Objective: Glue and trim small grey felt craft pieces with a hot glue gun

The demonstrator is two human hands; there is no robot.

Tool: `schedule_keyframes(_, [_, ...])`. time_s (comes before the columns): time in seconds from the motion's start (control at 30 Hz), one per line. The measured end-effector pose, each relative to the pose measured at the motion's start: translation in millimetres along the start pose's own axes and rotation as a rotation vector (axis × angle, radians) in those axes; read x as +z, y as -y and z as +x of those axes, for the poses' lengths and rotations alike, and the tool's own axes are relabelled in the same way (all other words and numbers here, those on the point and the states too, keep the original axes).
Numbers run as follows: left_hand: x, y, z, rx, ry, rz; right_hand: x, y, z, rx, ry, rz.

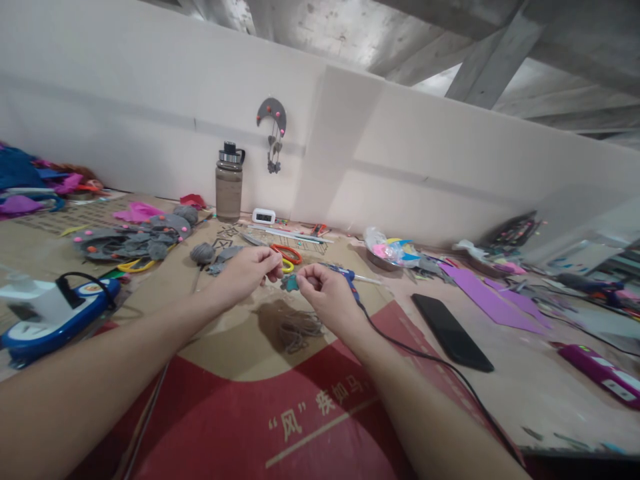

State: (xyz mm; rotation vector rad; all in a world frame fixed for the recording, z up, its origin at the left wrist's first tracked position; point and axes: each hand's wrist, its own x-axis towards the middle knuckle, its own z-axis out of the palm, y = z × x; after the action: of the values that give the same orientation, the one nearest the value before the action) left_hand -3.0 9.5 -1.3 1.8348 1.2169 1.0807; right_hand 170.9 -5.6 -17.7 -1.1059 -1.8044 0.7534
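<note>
My right hand point(330, 297) pinches a small grey and teal felt piece point(291, 283) between thumb and fingers, held above the cardboard. Just left of it, my left hand point(247, 272) is closed in a pinch; whatever it grips, if anything, is too small to make out. Beneath the hands lies a loose bundle of grey yarn point(299, 329). A blue glue gun point(347, 273) rests partly hidden behind my right hand, its black cord running toward the front right. Orange-handled scissors point(288, 253) lie behind my hands, and a grey yarn ball point(203, 253) sits beyond my left wrist.
A water bottle point(229, 187) and a small white clock point(263, 216) stand by the partition. Grey felt crescents point(110, 245) and a blue power strip point(55, 320) lie left. A black phone point(453, 332), purple sheets point(493, 303) and a magenta device point(597, 373) lie right.
</note>
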Motion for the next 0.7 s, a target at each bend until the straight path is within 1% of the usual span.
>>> schedule_keyframes(0.03, [0.0, -1.6, -1.0, 0.021, -0.012, 0.047, 0.0, -0.5, 0.0, 0.006, -0.001, 0.009])
schedule_keyframes(0.1, [0.2, -7.7, -5.3, 0.118, -0.057, 0.209, 0.0, -2.2, 0.4, 0.024, -0.003, 0.028])
schedule_keyframes(0.2, [0.7, -17.3, -13.6, 0.352, -0.095, 0.457, 0.2, -5.8, 1.6, 0.060, -0.002, 0.049])
schedule_keyframes(0.3, [1.1, -19.5, -18.7, 0.548, -0.054, 0.663, 0.7, -8.9, 3.0, 0.090, 0.010, 0.041])
schedule_keyframes(0.37, [1.3, -17.0, -19.2, 0.622, -0.018, 0.768, 1.1, -9.4, 3.4, 0.103, 0.018, 0.028])
schedule_keyframes(0.43, [1.5, -13.8, -18.3, 0.657, 0.006, 0.855, 1.4, -8.8, 3.3, 0.113, 0.024, 0.022])
schedule_keyframes(0.53, [2.0, -10.9, -16.9, 0.669, 0.019, 0.937, 2.1, -7.6, 2.5, 0.120, 0.037, 0.017])
schedule_keyframes(0.7, [3.1, -11.3, -18.2, 0.659, -0.003, 0.959, 4.0, -8.5, 1.0, 0.089, 0.032, -0.002])
